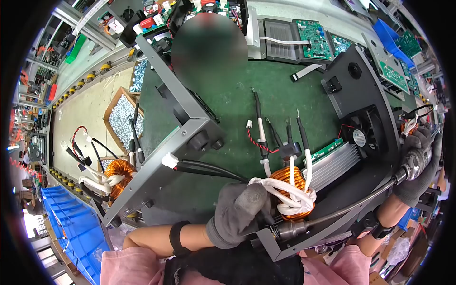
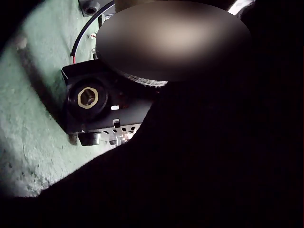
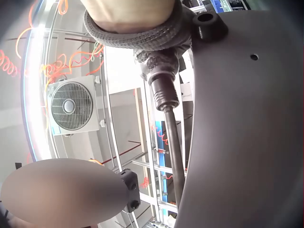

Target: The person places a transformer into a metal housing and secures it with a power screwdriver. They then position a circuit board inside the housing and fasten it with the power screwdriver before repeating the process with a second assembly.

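In the head view, my gloved right hand (image 1: 418, 166) grips a power screwdriver (image 1: 414, 159). Its long shaft (image 1: 351, 205) runs down-left along the outside of a dark metal chassis to a thick cylindrical tip (image 1: 289, 230) by the chassis corner (image 1: 270, 244). The right wrist view shows the driver's chuck (image 3: 165, 92) and shaft beside the chassis panel (image 3: 247, 123). My gloved left hand (image 1: 235, 213) lies at that corner, fingers curled, beside a copper-wound coil (image 1: 294, 183) with white sleeved leads; whatever is within its fingers is hidden. In the left wrist view, a round chassis foot (image 2: 88, 97) shows.
A second grey chassis frame (image 1: 156, 166) stands at left, near another copper coil (image 1: 118, 176) and a carton of screws (image 1: 124, 118). A black fan (image 1: 359, 135) and finned heatsink (image 1: 335, 166) sit inside the near chassis. Circuit boards (image 1: 313, 40) line the back; a blue bin (image 1: 76, 228) stands lower left.
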`<state>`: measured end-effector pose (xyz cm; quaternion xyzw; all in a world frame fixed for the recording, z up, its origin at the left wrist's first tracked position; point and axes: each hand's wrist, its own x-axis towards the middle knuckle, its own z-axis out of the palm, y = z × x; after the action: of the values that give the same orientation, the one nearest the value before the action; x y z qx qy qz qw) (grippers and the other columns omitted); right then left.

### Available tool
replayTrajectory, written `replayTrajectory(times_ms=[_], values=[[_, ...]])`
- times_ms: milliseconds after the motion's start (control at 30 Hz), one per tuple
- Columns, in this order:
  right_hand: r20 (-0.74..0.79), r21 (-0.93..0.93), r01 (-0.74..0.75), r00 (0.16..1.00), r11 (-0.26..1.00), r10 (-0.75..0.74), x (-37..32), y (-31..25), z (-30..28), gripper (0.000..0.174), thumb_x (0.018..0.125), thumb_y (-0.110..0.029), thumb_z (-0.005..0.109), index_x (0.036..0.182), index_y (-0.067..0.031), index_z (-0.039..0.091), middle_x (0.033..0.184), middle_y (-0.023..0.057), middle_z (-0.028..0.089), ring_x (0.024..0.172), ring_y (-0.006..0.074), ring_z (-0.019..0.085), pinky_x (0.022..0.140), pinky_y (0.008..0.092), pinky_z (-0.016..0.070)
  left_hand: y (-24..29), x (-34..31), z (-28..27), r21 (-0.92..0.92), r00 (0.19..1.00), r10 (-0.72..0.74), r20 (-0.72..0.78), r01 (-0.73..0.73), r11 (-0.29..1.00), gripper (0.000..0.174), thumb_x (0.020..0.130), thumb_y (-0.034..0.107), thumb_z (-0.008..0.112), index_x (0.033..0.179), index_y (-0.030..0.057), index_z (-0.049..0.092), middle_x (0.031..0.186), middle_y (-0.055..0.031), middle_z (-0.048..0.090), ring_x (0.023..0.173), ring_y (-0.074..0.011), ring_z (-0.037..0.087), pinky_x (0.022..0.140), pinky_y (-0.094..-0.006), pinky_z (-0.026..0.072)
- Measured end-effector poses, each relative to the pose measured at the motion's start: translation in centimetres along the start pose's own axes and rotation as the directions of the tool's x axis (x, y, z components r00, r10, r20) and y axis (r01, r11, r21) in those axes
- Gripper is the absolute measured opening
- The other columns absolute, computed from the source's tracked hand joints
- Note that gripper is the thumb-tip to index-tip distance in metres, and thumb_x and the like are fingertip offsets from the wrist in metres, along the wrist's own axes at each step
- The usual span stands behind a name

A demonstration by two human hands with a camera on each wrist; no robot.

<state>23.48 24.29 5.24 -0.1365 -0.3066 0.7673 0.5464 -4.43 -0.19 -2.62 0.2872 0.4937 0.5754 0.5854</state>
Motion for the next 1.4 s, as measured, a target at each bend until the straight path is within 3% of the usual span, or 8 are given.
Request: replayTrajectory(times_ms=[267,333,667,767,1167,1267,1333,1400], values=[[0.063,0.033,-0.014,0.998,0.999,0.012,-0.2,0.0,-0.1,0.022,0.097,-0.018,0.047,0.1,0.003,0.042,0.078,0.0043,0.038,0.07,0.0143,0.037,0.071,0.0272,0.0397,-1.1,-0.1,-0.1,-0.021,0.999,-0.05,-0.021,0.049,0.999,0.019,0.078,0.012,0.064,0.066,0.0021,0.053,0.064,-0.0058,0.059,0.059,-0.0134,0.059,0.057,-0.0257,0.0477],[0.039,0.03,-0.006,0.999,1.0,0.004,-0.3,-0.3,-0.5,0.021,0.096,-0.017,0.047,0.099,0.003,0.042,0.079,0.0046,0.038,0.07,0.0144,0.038,0.071,0.0275,0.0395,-1.0,0.3,-0.3,0.177,0.987,0.157,0.045,-0.163,0.971,0.017,0.075,0.012,0.066,0.066,0.0037,0.054,0.064,-0.0052,0.059,0.057,-0.0146,0.057,0.056,-0.0279,0.0462],[-0.013,-0.02,0.034,0.999,0.999,-0.034,-0.3,-0.4,-0.8,0.022,0.097,-0.02,0.049,0.096,0.0017,0.042,0.08,0.0062,0.041,0.071,0.0154,0.041,0.07,0.0303,0.0401,-0.8,0.6,-0.5,0.207,0.999,0.016,0.046,-0.026,0.978,0.021,0.067,0.011,0.072,0.066,0.007,0.052,0.063,-0.0059,0.057,0.057,-0.0245,0.056,0.056,-0.0327,0.0457],[-0.015,-0.055,0.048,0.999,0.997,-0.049,-0.3,-0.2,-0.9,0.027,0.098,-0.023,0.048,0.097,0.0038,0.043,0.079,0.0073,0.044,0.069,0.0155,0.044,0.068,0.0304,0.0425,-1.5,0.7,-0.7,0.227,0.972,0.174,0.16,-0.207,0.952,0.02,0.068,0.012,0.071,0.067,0.0072,0.052,0.064,-0.0058,0.058,0.057,-0.0255,0.057,0.056,-0.0335,0.046],[-0.023,-0.077,0.008,1.0,0.997,-0.01,0.0,0.3,0.6,0.032,0.099,-0.028,0.048,0.099,0.0042,0.045,0.08,0.0083,0.048,0.069,0.0162,0.047,0.069,0.0301,0.045,-0.8,0.5,-0.1,0.18,0.996,0.091,0.005,-0.09,0.979,0.014,0.074,0.014,0.064,0.066,0.0077,0.054,0.064,-0.0061,0.058,0.058,-0.0232,0.059,0.056,-0.0333,0.047],[-0.024,-0.129,0.055,0.998,0.99,-0.059,0.8,0.5,1.0,0.027,0.098,-0.023,0.049,0.093,0.0022,0.044,0.076,0.0067,0.045,0.067,0.0149,0.044,0.067,0.0288,0.0437,-0.9,0.5,-0.3,0.078,0.999,-0.046,-0.015,0.047,0.996,0.017,0.074,0.017,0.066,0.067,0.0071,0.054,0.065,-0.0059,0.059,0.058,-0.0225,0.058,0.057,-0.0328,0.0469],[-0.012,-0.098,-0.008,1.0,0.995,0.006,1.1,0.2,0.6,0.026,0.098,-0.024,0.049,0.089,0.0004,0.043,0.075,0.0064,0.044,0.067,0.0146,0.044,0.067,0.0291,0.0432,-1.7,0.6,-0.6,0.201,0.986,0.152,0.068,-0.163,0.966,0.018,0.075,0.018,0.067,0.068,0.0065,0.055,0.065,-0.0059,0.059,0.058,-0.0217,0.058,0.056,-0.0326,0.0466],[-0.014,-0.084,-0.023,1.0,0.996,0.022,1.2,0.3,0.6,0.026,0.098,-0.024,0.049,0.088,0.0,0.043,0.075,0.0064,0.044,0.067,0.0145,0.044,0.067,0.0294,0.0429,-1.3,0.6,-0.6,0.199,0.987,0.148,0.057,-0.156,0.968,0.017,0.075,0.018,0.066,0.068,0.0062,0.055,0.066,-0.006,0.059,0.058,-0.0215,0.058,0.056,-0.0325,0.0464]])
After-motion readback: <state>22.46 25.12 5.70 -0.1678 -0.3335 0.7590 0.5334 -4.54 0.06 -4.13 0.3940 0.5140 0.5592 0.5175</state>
